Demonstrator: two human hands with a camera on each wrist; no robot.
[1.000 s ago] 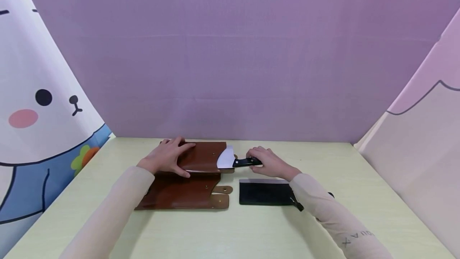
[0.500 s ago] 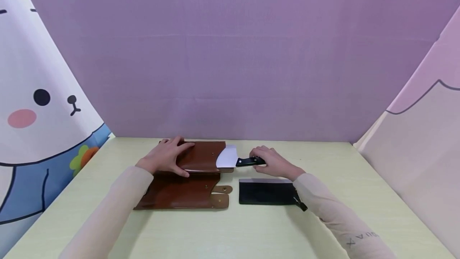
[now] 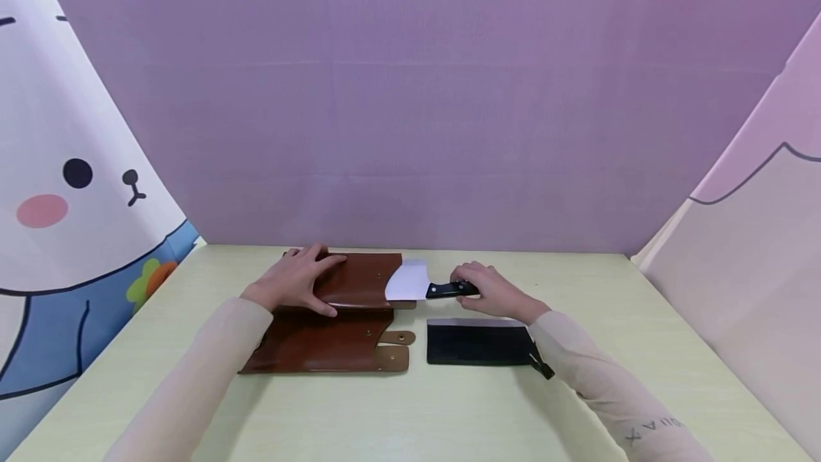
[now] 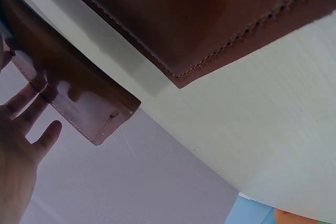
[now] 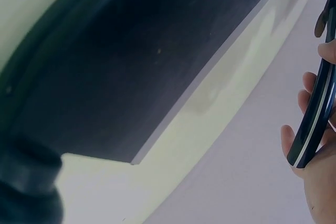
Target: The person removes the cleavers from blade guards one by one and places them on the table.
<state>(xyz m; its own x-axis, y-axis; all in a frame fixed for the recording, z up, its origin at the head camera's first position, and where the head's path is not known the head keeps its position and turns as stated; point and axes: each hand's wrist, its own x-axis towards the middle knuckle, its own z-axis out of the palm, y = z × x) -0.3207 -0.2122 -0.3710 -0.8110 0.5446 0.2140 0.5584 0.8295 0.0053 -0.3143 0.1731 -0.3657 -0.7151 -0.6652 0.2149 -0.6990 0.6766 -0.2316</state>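
My left hand holds the rear brown leather sheath, its thumb at the near edge and its fingers at the far edge. A cleaver with a silver blade and black riveted handle lies partly inside that sheath. The blade's left part is hidden by the leather. My right hand grips the cleaver's handle, thumb and fingers curled round it. In front lies a second brown sheath with snap straps. Below my right forearm is a black-bladed cleaver; the sleeve covers much of its handle.
The pale table runs up to a purple cloth backdrop. A cartoon-printed cloth hangs at the left, and a pale pink cloth at the right.
My right hand has moved to the right with the cleaver, and more of its silver blade shows outside the sheath. My left hand and the rear sheath have stayed nearly in place.
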